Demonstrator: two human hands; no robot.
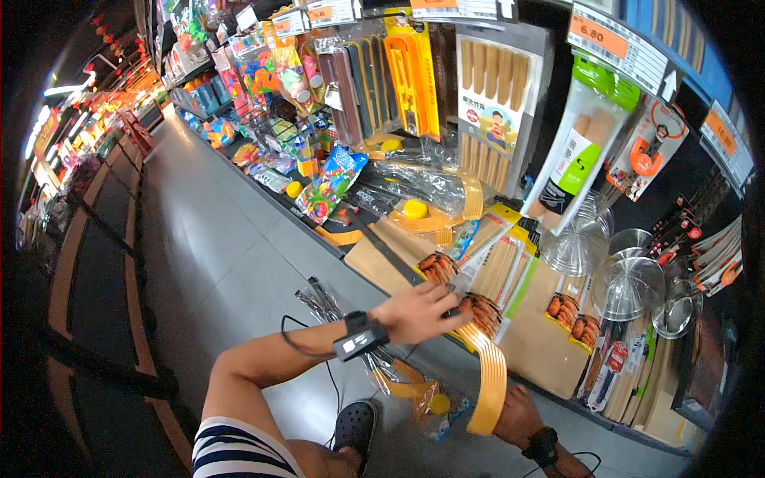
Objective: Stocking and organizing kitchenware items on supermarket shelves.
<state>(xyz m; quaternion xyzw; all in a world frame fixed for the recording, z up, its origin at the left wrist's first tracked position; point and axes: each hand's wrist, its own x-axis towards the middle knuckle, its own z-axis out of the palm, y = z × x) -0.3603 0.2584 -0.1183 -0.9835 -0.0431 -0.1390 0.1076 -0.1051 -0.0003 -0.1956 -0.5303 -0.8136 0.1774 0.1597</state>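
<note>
A yellow ribbed, curved plastic blade [491, 382], apparently of a toy hockey stick, stands in front of my right hand [517, 412], whose fingers curl against its far side. My left hand [415, 312] reaches palm down over the shelf's front edge. Its fingertips are at the blade's upper end, above packs of bamboo skewers [483, 310]; whether they grip anything is unclear. On the floor beneath my left forearm lies another bagged toy set [412, 388] with yellow blades and a yellow round piece [439, 404].
More bagged hockey toys [412, 185] lie on the bottom shelf, beside a colourful packet [332, 182]. Wire strainers [629, 284] and packaged chopsticks [493, 101] hang to the right. My shoe [355, 427] is on the tiled aisle floor [239, 263]. A dark cable [330, 382] runs by it.
</note>
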